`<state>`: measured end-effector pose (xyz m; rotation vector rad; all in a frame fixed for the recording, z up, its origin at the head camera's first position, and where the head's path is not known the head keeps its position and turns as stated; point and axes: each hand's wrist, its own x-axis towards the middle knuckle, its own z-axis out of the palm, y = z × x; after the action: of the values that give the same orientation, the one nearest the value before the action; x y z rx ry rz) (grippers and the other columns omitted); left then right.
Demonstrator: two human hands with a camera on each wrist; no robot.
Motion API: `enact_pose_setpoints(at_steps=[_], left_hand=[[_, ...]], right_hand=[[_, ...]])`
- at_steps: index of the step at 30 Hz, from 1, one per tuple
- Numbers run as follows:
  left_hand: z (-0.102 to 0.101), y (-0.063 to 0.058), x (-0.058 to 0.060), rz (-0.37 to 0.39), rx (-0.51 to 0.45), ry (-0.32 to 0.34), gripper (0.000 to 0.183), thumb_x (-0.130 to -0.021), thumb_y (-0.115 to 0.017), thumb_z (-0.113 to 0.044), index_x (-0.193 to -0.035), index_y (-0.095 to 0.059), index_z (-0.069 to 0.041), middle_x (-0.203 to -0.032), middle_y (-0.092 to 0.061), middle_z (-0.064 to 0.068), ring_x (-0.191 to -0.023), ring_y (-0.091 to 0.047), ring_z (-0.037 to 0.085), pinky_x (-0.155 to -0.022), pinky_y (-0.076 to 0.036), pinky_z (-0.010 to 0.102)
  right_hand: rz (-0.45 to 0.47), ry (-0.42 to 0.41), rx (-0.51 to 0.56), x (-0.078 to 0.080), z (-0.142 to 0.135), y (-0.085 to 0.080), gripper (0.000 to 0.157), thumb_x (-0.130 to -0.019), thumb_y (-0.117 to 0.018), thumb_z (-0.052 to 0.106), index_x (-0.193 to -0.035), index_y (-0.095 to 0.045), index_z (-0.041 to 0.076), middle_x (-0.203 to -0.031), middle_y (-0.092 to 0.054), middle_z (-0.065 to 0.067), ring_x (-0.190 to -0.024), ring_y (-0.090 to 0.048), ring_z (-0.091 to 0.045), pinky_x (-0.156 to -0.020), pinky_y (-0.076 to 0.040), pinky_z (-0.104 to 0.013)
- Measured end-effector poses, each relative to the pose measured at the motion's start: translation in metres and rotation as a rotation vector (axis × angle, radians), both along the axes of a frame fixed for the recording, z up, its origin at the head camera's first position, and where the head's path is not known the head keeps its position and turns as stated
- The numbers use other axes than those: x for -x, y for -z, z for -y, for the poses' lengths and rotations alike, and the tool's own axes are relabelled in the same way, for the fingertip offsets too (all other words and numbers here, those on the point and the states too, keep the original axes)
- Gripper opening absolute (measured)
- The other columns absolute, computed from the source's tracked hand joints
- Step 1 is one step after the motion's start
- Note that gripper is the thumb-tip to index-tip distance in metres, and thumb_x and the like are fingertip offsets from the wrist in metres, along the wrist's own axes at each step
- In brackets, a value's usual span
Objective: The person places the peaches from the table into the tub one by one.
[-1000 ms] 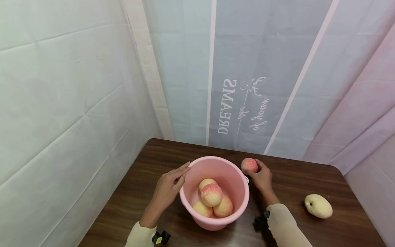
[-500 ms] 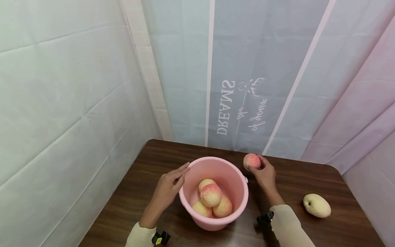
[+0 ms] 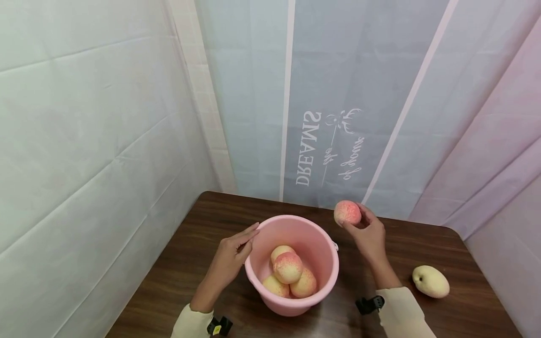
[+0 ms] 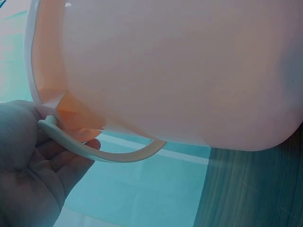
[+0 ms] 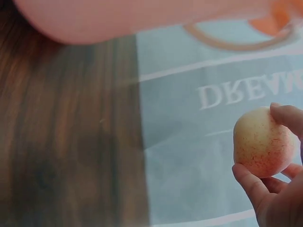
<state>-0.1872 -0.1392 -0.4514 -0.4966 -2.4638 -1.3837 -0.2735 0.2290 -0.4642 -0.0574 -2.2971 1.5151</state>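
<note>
A pink bucket (image 3: 291,303) stands on the table, with several yellow-and-red peaches (image 3: 288,268) piled inside it. My left hand (image 3: 228,253) rests on its left rim, the fingers fairly straight. In the left wrist view, the fingers of my left hand (image 4: 42,175) lie behind the bucket's bail handle (image 4: 111,156). My right hand (image 3: 367,232) holds another peach (image 3: 347,212) above the table, to the right of the bucket and beyond it. The right wrist view shows this peach (image 5: 262,142) pinched between the thumb and fingers of my right hand (image 5: 279,189).
A pale yellow fruit (image 3: 431,281) lies on the dark wooden table (image 3: 177,263) at the right. Behind the table hangs a grey-blue cloth (image 3: 334,70) with white lettering. White cloth (image 3: 84,164) covers the left side.
My right hand has lifted the peach up off the table and slightly to the right. The left hand stays on the bucket's rim.
</note>
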Motion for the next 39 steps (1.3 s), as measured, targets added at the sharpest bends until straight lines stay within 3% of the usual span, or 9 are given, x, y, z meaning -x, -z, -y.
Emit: enact_pose_setpoints(at_steps=[6,13,17,20,24,32,39], left_hand=[[0.000,0.001,0.001,0.016,0.003,-0.009,0.035,-0.101,-0.060,-0.005,-0.134,-0.068,-0.012,-0.145,-0.057,-0.004,-0.127,-0.056,0.010,-0.081,-0.051,0.028],[0.000,0.000,0.000,0.008,0.009,-0.014,0.034,-0.101,-0.060,-0.005,-0.134,-0.068,-0.011,-0.145,-0.058,0.000,-0.127,-0.056,0.011,-0.090,-0.053,0.031],[-0.001,0.000,0.000,-0.009,0.011,-0.017,0.034,-0.100,-0.061,-0.003,-0.133,-0.068,-0.010,-0.144,-0.058,0.001,-0.114,-0.062,0.012,-0.075,-0.049,0.027],[-0.001,0.000,-0.001,-0.028,0.015,-0.018,0.034,-0.099,-0.062,-0.002,-0.132,-0.069,-0.009,-0.144,-0.059,0.002,-0.113,-0.063,0.014,-0.073,-0.048,0.026],[-0.002,0.000,-0.001,-0.023,0.016,-0.020,0.034,-0.099,-0.062,-0.003,-0.132,-0.069,-0.009,-0.144,-0.059,0.000,-0.125,-0.059,0.015,-0.081,-0.052,0.027],[0.000,0.001,0.000,0.028,0.015,-0.024,0.035,-0.100,-0.062,-0.006,-0.134,-0.068,-0.012,-0.145,-0.057,-0.003,-0.128,-0.055,0.011,-0.096,-0.051,0.036],[0.000,0.002,0.000,0.024,0.018,-0.023,0.034,-0.101,-0.062,-0.007,-0.134,-0.068,-0.013,-0.145,-0.057,-0.002,-0.127,-0.056,0.010,-0.093,-0.053,0.034]], right_hand=[[-0.047,-0.023,-0.019,-0.014,0.008,-0.027,0.073,-0.079,-0.088,0.013,-0.144,-0.057,0.008,-0.142,-0.059,-0.014,-0.121,-0.059,-0.023,-0.086,-0.045,-0.009],[-0.076,-0.058,-0.033,-0.030,0.017,-0.047,0.072,-0.079,-0.089,0.019,-0.143,-0.059,0.012,-0.136,-0.064,-0.010,-0.113,-0.060,-0.009,-0.081,-0.050,-0.011],[-0.071,-0.085,-0.023,-0.037,0.022,-0.056,0.071,-0.079,-0.089,0.019,-0.143,-0.059,0.012,-0.136,-0.064,-0.011,-0.112,-0.060,-0.004,-0.083,-0.049,-0.011],[-0.060,-0.101,-0.027,-0.042,0.025,-0.062,0.071,-0.079,-0.089,0.019,-0.143,-0.059,0.012,-0.135,-0.064,-0.012,-0.113,-0.059,-0.005,-0.084,-0.049,-0.012],[-0.044,-0.126,-0.059,-0.050,0.030,-0.069,0.073,-0.079,-0.089,0.024,-0.144,-0.058,0.016,-0.137,-0.064,-0.007,-0.116,-0.058,-0.007,-0.087,-0.047,-0.012],[-0.057,-0.191,-0.081,-0.059,0.040,-0.074,0.073,-0.080,-0.089,0.025,-0.145,-0.057,0.020,-0.139,-0.062,-0.003,-0.116,-0.057,-0.006,-0.086,-0.051,-0.016],[-0.040,-0.267,-0.059,-0.065,0.048,-0.078,0.074,-0.081,-0.088,0.024,-0.147,-0.055,0.019,-0.139,-0.061,-0.005,-0.114,-0.061,-0.013,-0.085,-0.052,-0.017]])
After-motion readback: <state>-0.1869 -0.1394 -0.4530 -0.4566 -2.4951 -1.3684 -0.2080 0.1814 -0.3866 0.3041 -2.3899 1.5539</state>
